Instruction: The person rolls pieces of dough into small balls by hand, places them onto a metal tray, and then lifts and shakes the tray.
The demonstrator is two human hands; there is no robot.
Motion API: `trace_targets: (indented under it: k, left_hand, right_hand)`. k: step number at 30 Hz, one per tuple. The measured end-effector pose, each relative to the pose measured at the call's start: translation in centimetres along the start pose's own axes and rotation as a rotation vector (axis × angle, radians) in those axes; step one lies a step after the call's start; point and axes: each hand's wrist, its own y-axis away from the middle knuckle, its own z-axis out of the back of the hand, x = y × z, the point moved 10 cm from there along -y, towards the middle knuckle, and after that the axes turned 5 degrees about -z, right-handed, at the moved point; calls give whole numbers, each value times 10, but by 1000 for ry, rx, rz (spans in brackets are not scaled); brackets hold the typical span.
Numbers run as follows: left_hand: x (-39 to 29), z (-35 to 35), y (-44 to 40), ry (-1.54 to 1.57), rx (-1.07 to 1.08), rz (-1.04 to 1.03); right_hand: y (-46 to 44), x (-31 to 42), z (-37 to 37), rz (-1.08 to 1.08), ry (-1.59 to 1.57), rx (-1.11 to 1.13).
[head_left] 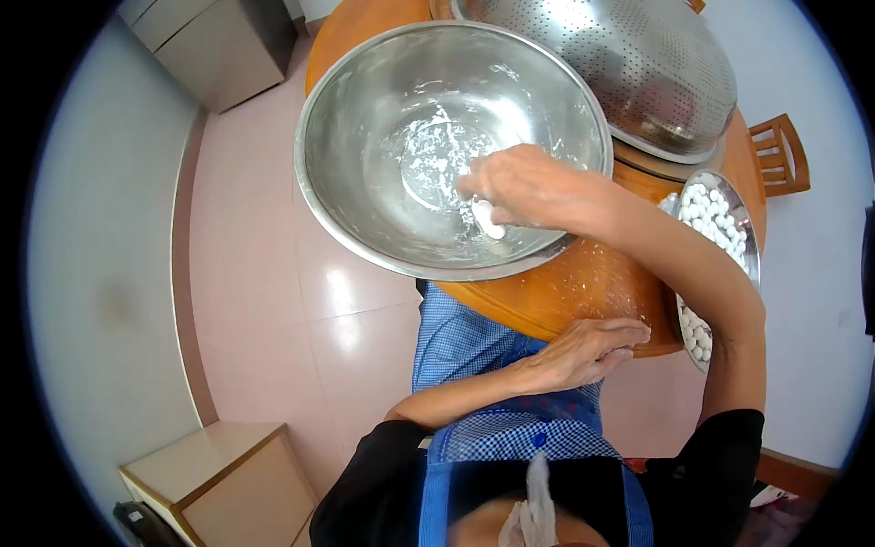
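Note:
Inside a large steel mixing bowl (360,196), my right hand (524,187) is curled, with a white oval lump (488,220) that looks like dough at its fingers. The hand is slightly blurred, and its fingertips are partly hidden. White powdery residue clings to the bowl's bottom and walls. My left hand (588,354) lies at the edge of the wooden table (583,283), fingers stretched out and holding nothing. Right of it, partly covered by my right forearm, is an oval metal tray (753,239) of small white balls (714,214).
A big perforated steel colander (638,64) sits upside down behind the bowl on the right. White powder dusts the tabletop. A wooden chair (781,157) stands beyond the table, and a cabinet (219,50) at the far left. A low box-like cabinet (228,483) is at lower left.

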Motion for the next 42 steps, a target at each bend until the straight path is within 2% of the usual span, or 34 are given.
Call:
trace_targets:
  k: [1, 6, 8, 12, 14, 15, 17, 18, 21, 23, 24, 27, 29, 31, 35, 38, 40, 42]
  left_hand:
    - [-2, 5, 2, 7, -36, -43]
    - [-1, 11, 6, 41, -73, -76]
    - [-1, 12, 5, 50, -73, -85]
    - [1, 12, 3, 74, -65, -35]
    - [17, 17, 4, 184, -151, 77]
    - [18, 17, 3, 177, -136, 70]
    - [29, 29, 6, 297, -214, 128]
    - [34, 33, 7, 443, -292, 131]
    - [29, 57, 6, 504, -397, 153]
    - [17, 63, -3, 688, -478, 79]
    - [7, 61, -9, 663, -431, 11]
    - [-8, 43, -19, 498, -309, -49]
    - [-2, 37, -22, 438, -313, -49]
    - [4, 33, -25, 285, -280, -61]
    - [17, 35, -25, 378, -347, 16]
    - [16, 34, -23, 306, -346, 39]
    - [16, 34, -21, 283, -353, 45]
    - [17, 36, -20, 247, -353, 75]
  right_hand:
    - [-6, -1, -19, -15, 44, 142]
    - [-10, -5, -33, 73, -49, 79]
    - [-6, -5, -22, 157, 4, -46]
    - [3, -18, -7, 166, -52, -90]
    - [14, -39, 4, -89, -243, 63]
    - [29, -41, 12, -98, -238, 49]
    - [83, -47, 62, -38, -445, -390]
    - [109, -46, 65, -63, -439, -407]
    - [195, -45, 64, -188, -582, -634]
    - [233, -42, 42, -186, -457, -752]
    - [247, -42, 30, -246, -408, -795]
    - [269, -53, -12, -412, -488, -804]
    - [275, -58, -30, -441, -611, -830]
    - [280, -60, -40, -424, -643, -875]
    - [279, -55, -43, -374, -681, -903]
    - [281, -52, -44, -320, -703, -974]
    - [280, -45, -42, -302, -562, -988]
    - [278, -45, -45, -296, -569, -991]
